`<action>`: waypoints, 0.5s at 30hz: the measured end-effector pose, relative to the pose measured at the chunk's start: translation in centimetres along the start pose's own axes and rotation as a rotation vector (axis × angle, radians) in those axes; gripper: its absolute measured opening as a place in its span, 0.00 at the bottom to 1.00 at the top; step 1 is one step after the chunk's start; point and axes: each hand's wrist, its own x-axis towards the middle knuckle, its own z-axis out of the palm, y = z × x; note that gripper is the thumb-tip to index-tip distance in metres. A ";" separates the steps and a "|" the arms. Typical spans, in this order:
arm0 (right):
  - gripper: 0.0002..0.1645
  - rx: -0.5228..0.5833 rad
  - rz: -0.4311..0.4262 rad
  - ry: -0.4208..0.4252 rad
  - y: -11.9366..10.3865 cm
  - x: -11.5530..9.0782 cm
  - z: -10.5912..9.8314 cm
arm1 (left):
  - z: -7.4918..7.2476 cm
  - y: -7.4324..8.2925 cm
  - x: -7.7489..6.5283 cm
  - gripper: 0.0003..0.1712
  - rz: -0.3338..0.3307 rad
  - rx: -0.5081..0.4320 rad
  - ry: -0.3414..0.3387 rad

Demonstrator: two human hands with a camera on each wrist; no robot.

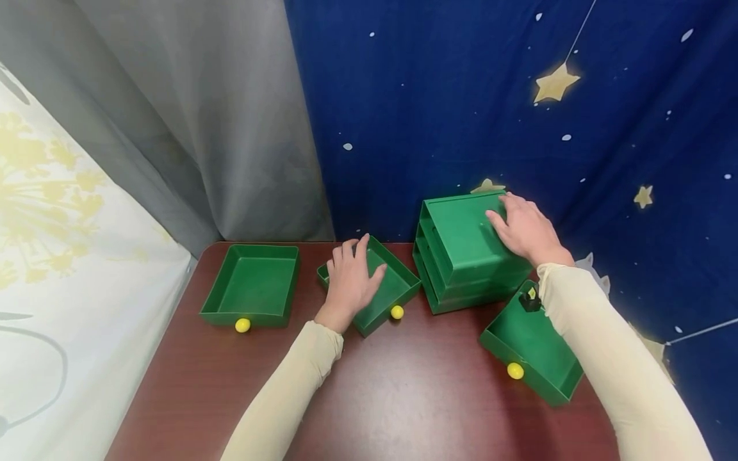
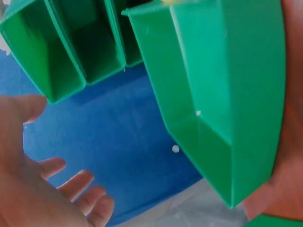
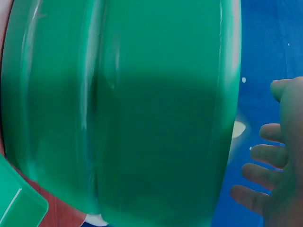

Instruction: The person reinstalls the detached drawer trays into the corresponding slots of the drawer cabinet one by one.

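At the left end of the counter [image 1: 403, 397], the left drawer [image 1: 259, 282] lay flat with its hollow up, nothing in it, its yellow knob [image 1: 243, 325] facing the near side. To its right, the left hand [image 1: 348, 275] hovered over the middle drawer [image 1: 392, 282], released, fingers spread and grasping nothing; the left wrist view showed a gap between them. That drawer sat turned at an angle, its knob [image 1: 397, 312] towards the near right, and what showed of its inside was bare.

Further right, at the far side, stood the green cabinet [image 1: 467, 230], its three slots facing left and seemingly vacant. The right hand [image 1: 527, 227] was over its top, fingers extended, also released; the right wrist view showed it apart from the cabinet. At the right, the right drawer [image 1: 536, 339] lay askew, partly hidden by the sleeve [image 1: 611, 346], its knob [image 1: 516, 371] towards the near left. A small black device [image 1: 530, 299] showed against its far end; whether it lay inside could not be told.

The step in hand seemed to be arranging the drawers around the cabinet, between grasps. Judging by the slots, a next move would call for a firm hold on one drawer and squaring it to an opening, with the cabinet steadied.
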 end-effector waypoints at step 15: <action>0.47 0.088 0.086 0.089 2.4 -1.4 -0.5 | 3.8 0.7 -4.3 0.31 0.001 -0.014 0.067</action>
